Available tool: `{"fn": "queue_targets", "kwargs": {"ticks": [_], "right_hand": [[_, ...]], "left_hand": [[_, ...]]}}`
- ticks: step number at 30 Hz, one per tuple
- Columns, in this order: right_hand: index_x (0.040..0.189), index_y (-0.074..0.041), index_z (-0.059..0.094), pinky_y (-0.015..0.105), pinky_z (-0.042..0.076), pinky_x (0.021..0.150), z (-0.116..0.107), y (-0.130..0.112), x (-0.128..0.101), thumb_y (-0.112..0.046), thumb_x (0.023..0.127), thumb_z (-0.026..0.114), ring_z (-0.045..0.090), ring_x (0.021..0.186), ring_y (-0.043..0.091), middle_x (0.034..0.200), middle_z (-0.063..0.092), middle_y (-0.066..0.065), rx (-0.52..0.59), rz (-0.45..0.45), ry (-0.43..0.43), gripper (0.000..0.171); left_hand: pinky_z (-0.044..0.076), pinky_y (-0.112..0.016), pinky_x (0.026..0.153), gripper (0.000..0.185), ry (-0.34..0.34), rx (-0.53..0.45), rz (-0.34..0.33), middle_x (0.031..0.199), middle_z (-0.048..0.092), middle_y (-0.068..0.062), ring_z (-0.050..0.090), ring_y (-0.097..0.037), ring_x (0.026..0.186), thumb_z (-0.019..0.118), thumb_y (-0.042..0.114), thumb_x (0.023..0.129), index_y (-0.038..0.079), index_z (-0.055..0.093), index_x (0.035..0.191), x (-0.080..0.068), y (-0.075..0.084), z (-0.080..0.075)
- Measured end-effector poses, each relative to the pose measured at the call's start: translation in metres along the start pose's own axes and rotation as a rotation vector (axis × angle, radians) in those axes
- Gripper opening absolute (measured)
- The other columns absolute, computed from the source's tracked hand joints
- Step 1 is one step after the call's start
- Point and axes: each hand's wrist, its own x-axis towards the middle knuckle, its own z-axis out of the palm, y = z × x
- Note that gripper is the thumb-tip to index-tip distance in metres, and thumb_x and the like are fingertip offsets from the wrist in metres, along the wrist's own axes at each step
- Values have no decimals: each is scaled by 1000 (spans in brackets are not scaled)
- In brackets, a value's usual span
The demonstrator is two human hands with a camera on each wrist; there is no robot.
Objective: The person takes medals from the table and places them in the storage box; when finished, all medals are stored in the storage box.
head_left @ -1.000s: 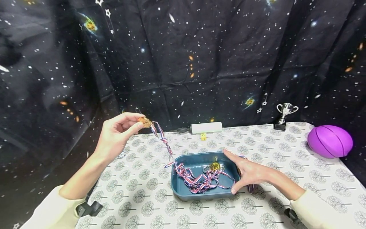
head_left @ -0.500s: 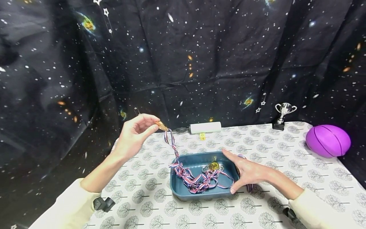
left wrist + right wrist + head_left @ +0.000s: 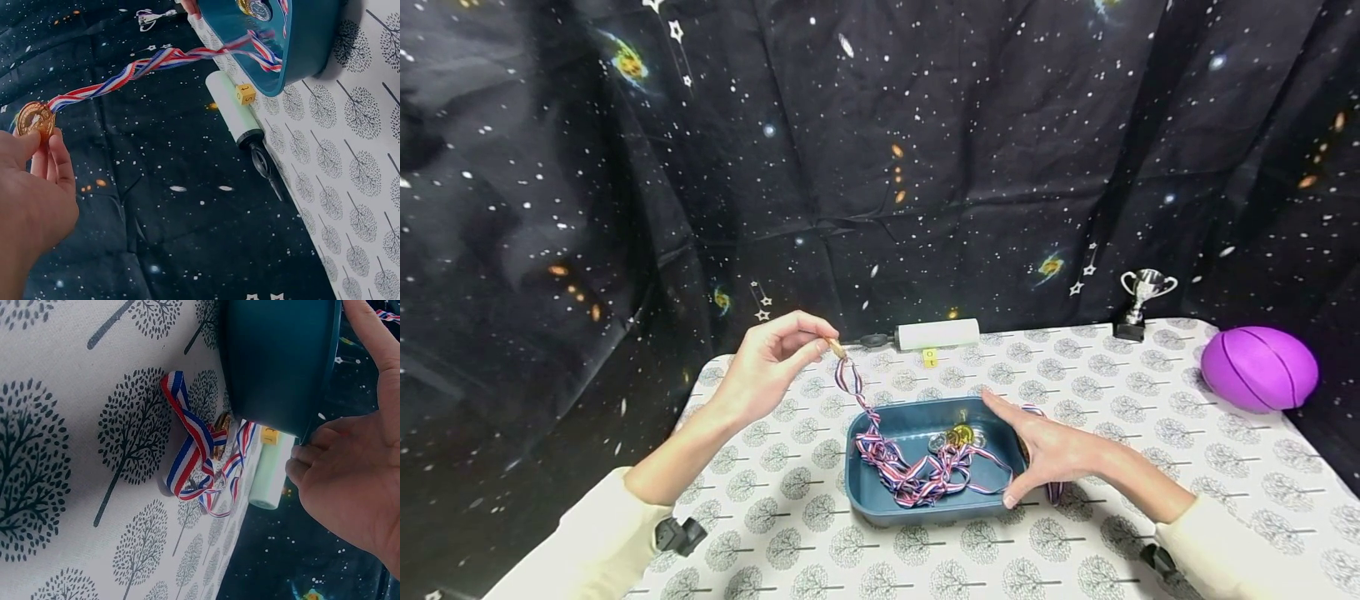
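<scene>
Fingers of the right hand point(image 3: 1051, 454) lie straight against the blue tray point(image 3: 880, 500) on the tabletop point(image 3: 1075, 550), steadying it; beyond, the left hand point(image 3: 767, 367), pinching a gold medal point(image 3: 836, 347), has drifted rightward and lower, slackening its ribbon point(image 3: 857, 400).

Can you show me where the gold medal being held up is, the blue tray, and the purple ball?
gold medal point(image 3: 35, 119), left wrist view, on the middle of its face.
blue tray point(image 3: 917, 510), head view, on its near outer wall.
purple ball point(image 3: 1259, 368), head view, on the middle of its side.
</scene>
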Motion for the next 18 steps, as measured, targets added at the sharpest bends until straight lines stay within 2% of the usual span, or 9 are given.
{"fn": "queue_targets", "kwargs": {"ticks": [3,6,11,15,18], "right_hand": [[168,5,6,68,10,124,0,0,0,-37,65,103,9,159,48,173,5,31,-4,0,1,147],[168,4,5,68,10,124,0,0,0,-36,66,103,8,159,48,174,5,30,7,2,-1,147],[169,3,5,67,10,124,0,1,0,-36,66,103,8,160,47,174,5,29,14,5,-4,147],[169,2,5,67,10,124,0,1,0,-37,66,103,8,160,47,174,5,28,4,7,-3,147],[169,3,5,67,11,124,-1,1,0,-38,66,103,9,159,47,174,5,28,-2,9,-1,147]], "left_hand": [[58,-25,86,18,-91,19,31,101,79,-4,75,-17,93,70,0,101,11,77,113,-2,1,2],[61,-31,88,20,-229,21,52,101,78,0,75,-20,94,68,2,103,14,78,115,-6,0,7],[62,-36,95,21,-453,-20,-1,117,77,0,74,-18,103,67,7,105,12,78,121,-18,-6,26],[62,-35,94,20,-548,-74,-70,119,77,1,75,-17,102,70,8,103,9,78,122,-27,-11,47],[64,-35,91,18,-566,-114,-98,114,79,-1,76,-17,100,74,7,100,9,79,118,-31,-18,64]]}}
